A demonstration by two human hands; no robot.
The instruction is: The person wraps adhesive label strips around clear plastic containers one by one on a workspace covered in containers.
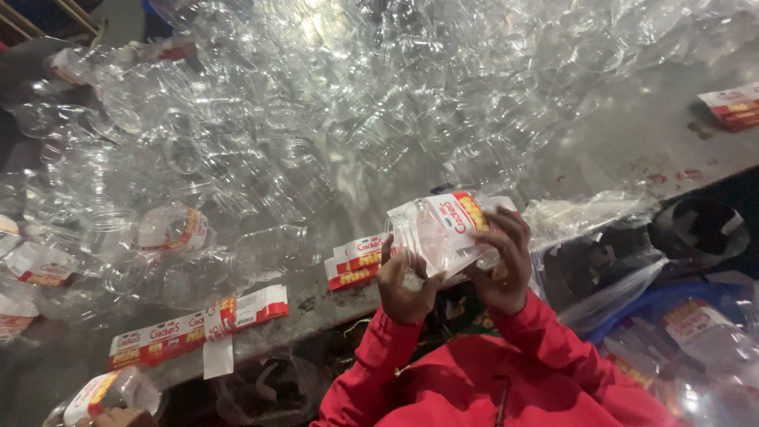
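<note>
Holding a clear plastic jar (443,231) with a red-and-white label between both hands: left hand (405,286) cups it from below, right hand (506,265) clasps its side. Loose labels (356,262) lie just beyond my left fingers; piled empty jars (316,119) farther off.

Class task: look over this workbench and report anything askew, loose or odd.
A red-and-white label strip hangs over the table edge, one end drooping. Both hands, left and right, hold a clear jar with its label partly lifted.
</note>
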